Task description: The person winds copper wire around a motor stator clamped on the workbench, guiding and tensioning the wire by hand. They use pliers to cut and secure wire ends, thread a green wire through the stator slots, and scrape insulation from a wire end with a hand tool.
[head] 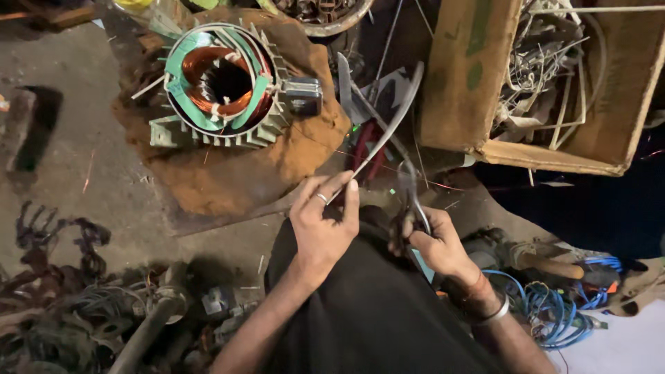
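Note:
My left hand [322, 225], with a ring on one finger, pinches the lower end of a long pale sleeve strip [395, 118] that curves up and away to the right. My right hand [436, 242], a metal bangle on its wrist, grips a pair of scissors [410, 190] whose blades point up beside the strip. Both hands are over my dark-clothed lap. An electric motor stator [222, 83] with copper windings, green insulation paper and a finned metal housing rests on a brown cloth [228, 173] ahead to the left.
A cardboard box [471, 90] filled with pale wire offcuts stands at the upper right. Blue cable [554, 312] lies coiled at the lower right by a wooden-handled tool [547, 263]. Tangled old wire and metal parts [83, 305] crowd the lower left. A metal bowl [325, 17] sits at the top.

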